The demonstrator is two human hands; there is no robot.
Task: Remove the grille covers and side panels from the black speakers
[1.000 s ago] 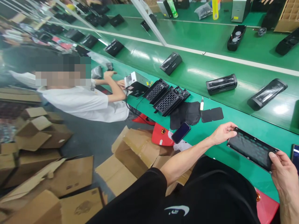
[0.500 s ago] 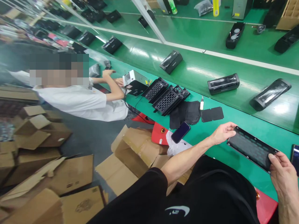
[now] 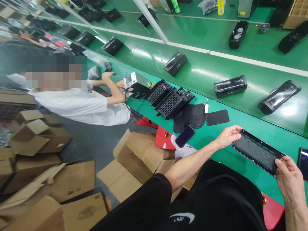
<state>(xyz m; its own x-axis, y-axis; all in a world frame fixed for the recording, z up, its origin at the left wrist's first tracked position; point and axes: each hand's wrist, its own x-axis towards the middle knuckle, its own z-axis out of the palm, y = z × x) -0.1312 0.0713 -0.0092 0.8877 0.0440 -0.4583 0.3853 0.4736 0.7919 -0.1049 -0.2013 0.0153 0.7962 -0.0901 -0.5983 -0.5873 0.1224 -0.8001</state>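
Left hand [image 3: 226, 137] & right hand [image 3: 287, 175] gripping black grille panel [image 3: 257, 151], green bench [image 3: 240, 128], cardboard boxes [image 3: 72, 183] on floor

Two phones lie on the table [image 3: 216, 141]: one [image 3: 184, 136] left, one [image 3: 303, 163] right. Two black speakers [image 3: 230, 86] [image 3: 279, 96] ride the belt nearby.
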